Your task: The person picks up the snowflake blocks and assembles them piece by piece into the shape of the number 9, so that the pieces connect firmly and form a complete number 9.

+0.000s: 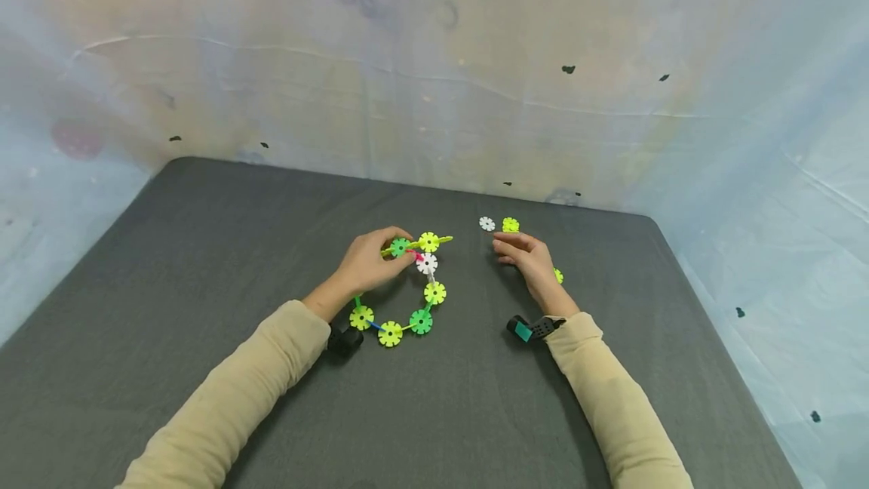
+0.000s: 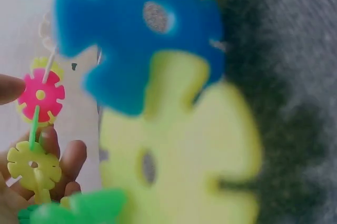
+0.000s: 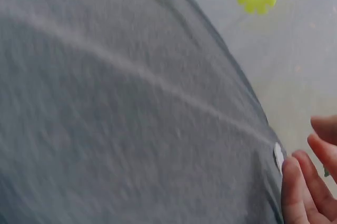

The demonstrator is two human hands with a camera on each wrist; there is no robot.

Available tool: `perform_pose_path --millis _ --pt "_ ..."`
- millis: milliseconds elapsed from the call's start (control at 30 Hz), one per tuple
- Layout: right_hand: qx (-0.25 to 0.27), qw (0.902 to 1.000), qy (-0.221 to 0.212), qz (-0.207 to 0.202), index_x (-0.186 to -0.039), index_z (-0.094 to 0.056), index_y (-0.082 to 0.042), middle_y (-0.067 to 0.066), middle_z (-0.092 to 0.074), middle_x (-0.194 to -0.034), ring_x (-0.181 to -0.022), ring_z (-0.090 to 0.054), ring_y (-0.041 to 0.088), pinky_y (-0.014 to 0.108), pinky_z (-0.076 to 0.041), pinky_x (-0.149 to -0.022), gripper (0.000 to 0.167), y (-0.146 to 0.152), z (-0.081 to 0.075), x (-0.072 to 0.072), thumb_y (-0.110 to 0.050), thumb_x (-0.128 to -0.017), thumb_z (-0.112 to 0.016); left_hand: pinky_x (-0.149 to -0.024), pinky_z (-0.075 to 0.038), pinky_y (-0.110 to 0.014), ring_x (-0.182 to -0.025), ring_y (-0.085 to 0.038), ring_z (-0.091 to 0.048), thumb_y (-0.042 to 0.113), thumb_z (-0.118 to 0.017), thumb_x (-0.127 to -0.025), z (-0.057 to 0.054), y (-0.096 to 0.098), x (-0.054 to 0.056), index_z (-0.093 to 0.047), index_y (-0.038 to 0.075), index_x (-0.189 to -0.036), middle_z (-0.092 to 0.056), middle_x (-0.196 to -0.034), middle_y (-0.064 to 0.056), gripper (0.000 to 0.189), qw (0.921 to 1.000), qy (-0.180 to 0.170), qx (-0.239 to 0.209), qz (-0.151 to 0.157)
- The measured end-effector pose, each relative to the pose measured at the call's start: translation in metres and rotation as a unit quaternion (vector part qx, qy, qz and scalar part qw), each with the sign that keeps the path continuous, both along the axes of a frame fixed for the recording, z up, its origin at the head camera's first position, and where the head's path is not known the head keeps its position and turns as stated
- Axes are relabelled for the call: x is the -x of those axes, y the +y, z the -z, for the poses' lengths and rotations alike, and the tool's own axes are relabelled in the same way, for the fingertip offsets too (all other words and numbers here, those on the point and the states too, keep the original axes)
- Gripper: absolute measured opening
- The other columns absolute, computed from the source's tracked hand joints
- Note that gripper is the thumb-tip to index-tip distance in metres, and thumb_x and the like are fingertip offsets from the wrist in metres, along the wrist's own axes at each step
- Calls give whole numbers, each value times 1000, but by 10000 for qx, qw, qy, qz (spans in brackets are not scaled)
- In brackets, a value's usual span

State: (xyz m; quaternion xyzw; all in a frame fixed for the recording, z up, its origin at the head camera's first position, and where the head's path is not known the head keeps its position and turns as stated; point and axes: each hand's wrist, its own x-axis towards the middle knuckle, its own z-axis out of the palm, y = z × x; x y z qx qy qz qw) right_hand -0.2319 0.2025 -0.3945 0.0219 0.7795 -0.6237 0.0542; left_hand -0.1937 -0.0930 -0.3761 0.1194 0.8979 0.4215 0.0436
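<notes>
My left hand (image 1: 370, 261) pinches a looped chain of slotted flower-shaped plastic discs near its upper end, by a green disc (image 1: 400, 247). The chain hangs as a curve of yellow, green and white discs, with a yellow disc (image 1: 390, 334) at its bottom. In the left wrist view a blue disc (image 2: 124, 29) looms close and blurred, and a pink disc (image 2: 41, 95) shows near the fingers. My right hand (image 1: 532, 264) holds nothing visible; its fingers are loosely bent, close to a loose white disc (image 1: 486, 224). In the right wrist view that white disc (image 3: 278, 156) is seen edge-on beside the fingertips.
A loose yellow disc (image 1: 511, 225) lies just beyond the right hand. Another yellow disc (image 1: 559, 276) is partly hidden behind the right wrist. The dark grey table (image 1: 462, 413) meets a pale plastic sheet (image 1: 407, 112) at its back and sides.
</notes>
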Motion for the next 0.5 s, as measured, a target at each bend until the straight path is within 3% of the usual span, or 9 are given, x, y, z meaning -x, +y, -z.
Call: perform_pose_path --millis 67,167,267,400,500 --pt "-421 9989 44 186 -124 -62 -1 3 -67 -109 -88 -63 7 22 -55 -75 38 1 1 3 -19 -91 -68 -90 -49 -47 -109 -29 -58 43 -59 -93 -1 0 1 -63 18 -121 -61 -124 -9 38 9999 64 48 -70" --pt "-917 9953 50 310 -124 -63 -4 10 -65 -118 -93 -62 10 20 -53 -72 37 2 1 10 -21 -91 -67 -74 -47 -39 -87 -25 -58 44 -58 -93 -2 -1 1 -63 14 -117 -63 -105 -10 38 9997 110 111 -198" --pt "-1152 9930 36 271 -125 -63 -6 14 -62 -125 -101 -61 16 21 -52 -72 37 0 0 16 -22 -92 -66 -62 -43 -32 -71 -20 -59 43 -58 -94 -2 -3 1 -62 10 -110 -62 -88 -8 37 9996 -58 -30 -258" --pt "-1348 9908 106 62 -129 -60 -5 16 -59 -129 -107 -59 26 25 -52 -75 41 -4 -1 25 -22 -92 -65 -59 -45 -29 -71 -18 -68 40 -56 -96 -3 -4 1 -58 9 -107 -68 -90 -9 32 9981 -440 -384 -182" --pt "-1609 9868 170 -12 -130 -59 -5 17 -59 -129 -108 -60 30 28 -53 -78 42 -8 -1 31 -22 -92 -65 -64 -48 -32 -79 -22 -70 37 -54 -98 -4 -4 2 -55 10 -108 -66 -108 -13 29 9958 -665 -626 -113"
